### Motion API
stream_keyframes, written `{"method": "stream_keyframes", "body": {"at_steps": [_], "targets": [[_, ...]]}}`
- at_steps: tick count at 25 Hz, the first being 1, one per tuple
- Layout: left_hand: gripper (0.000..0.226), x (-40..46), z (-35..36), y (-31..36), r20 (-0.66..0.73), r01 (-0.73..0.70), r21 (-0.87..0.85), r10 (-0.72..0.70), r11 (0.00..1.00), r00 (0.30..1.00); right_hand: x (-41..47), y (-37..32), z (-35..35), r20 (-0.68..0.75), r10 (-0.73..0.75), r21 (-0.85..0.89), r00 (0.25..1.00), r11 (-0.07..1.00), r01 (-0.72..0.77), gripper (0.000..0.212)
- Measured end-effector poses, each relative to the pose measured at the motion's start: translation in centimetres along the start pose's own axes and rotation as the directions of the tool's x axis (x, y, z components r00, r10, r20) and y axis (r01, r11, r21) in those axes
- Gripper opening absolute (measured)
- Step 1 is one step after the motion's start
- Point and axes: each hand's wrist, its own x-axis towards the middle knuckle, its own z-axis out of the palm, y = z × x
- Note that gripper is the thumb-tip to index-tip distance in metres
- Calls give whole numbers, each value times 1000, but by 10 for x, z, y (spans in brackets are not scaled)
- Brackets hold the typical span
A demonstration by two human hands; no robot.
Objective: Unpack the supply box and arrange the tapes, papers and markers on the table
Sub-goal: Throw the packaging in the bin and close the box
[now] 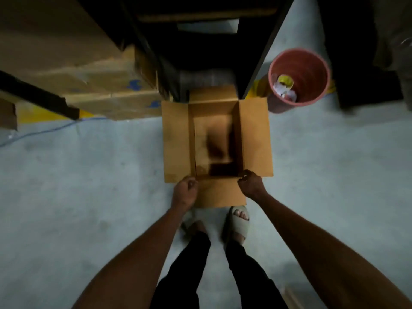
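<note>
Item: supply box (pixel 217 139), corrugated cardboard, standing on the pale floor (pixel 89 175) directly ahead of my feet, all four flaps folded outward. Interior: dim and blurred; I make out bare cardboard bottom and one dark rectangular shape at the near end, which I cannot identify; no tapes, papers or markers are recognisable from here. Left hand (pixel 185 192): at the near left corner of the opening, fingers curled in, apparently pinching the box edge where the near flap (pixel 220 192) hinges, though the contact itself is too blurred for me to be sure. Right hand (pixel 250 182): at the near right corner, fingers curled likewise over the rim; same caveat. The two hands sit apart, one per corner, with the near flap between them. Handling estimate: the box looks light, with little visible inside, and stiff along its walls but floppy at the flaps, so I judge the flaps a poor hold; they would bend or tear. Better to grip the rim at the corners, where two walls meet, or slide the hands under the base. Surroundings: pink bin (pixel 299 79) with crumpled scraps just beyond the box to the right; larger cartons (pixel 93 85) stacked to the left; dark shelving (pixel 207 41) behind the box.
</note>
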Motion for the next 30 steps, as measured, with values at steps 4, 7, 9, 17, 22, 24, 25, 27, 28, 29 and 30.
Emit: {"method": "stream_keyframes", "body": {"at_steps": [4,7,9,17,22,24,25,27,28,29,30], "targets": [[48,28,43,-52,18,90,-1,-90,996,996,26,51,39,109,161,-5,981,987,-161,43],[71,38,71,-76,78,183,32,-185,983,980,40,76,60,166,177,-19,970,984,-176,47],[76,42,83,-83,63,198,-2,-197,980,978,45,82,66,142,170,44,975,983,-178,41],[26,30,60,-50,-326,-2,-460,-167,888,930,27,71,48,-212,-29,297,977,950,92,32],[38,54,60,-37,-321,-151,-452,-3,879,947,34,41,47,-272,-70,438,960,879,188,30],[50,63,65,-32,-206,-146,-345,77,927,976,43,35,54,-202,-170,377,964,895,237,32],[55,66,67,-30,-119,-134,-275,104,952,987,47,33,58,-165,-227,337,960,902,271,35],[60,75,71,-31,48,-124,-165,134,978,990,57,36,66,-117,-325,238,939,908,344,46],[61,79,73,-34,113,-122,-125,137,985,984,63,37,70,-103,-358,191,928,909,371,48],[62,85,73,-36,158,-113,-98,127,989,979,69,37,73,-84,-380,148,921,909,389,47],[63,91,73,-40,180,-99,-82,113,992,977,74,37,76,-56,-391,109,919,912,395,42]]}}
